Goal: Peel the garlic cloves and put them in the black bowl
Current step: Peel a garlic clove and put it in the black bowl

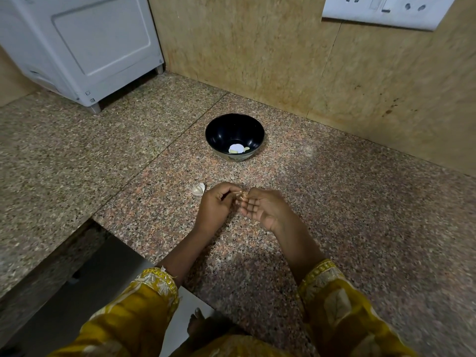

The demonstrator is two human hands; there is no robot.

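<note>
The left hand (215,205) and the right hand (263,207) are pinching one garlic clove (242,194) above the bench (334,202). Some peeled cloves (233,151) are lying in the black bowl (221,130).

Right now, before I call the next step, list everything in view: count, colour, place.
black bowl: one, black, on counter, centre.
peeled cloves: about two, pale yellow, in the bowl.
unpeeled garlic: one piece, whitish, counter, front-left of bowl.
held clove: one, tan skin, front centre, blurred.
counter: one, speckled granite, underneath everything.
wall: one, tan tiles, behind counter.
appliance: one, white, top left.
socket panel: one, white, top right.
left hand: one, pinches held clove.
right hand: one, pinches held clove too.
sleeves: two, yellow, bottom edge.
</note>
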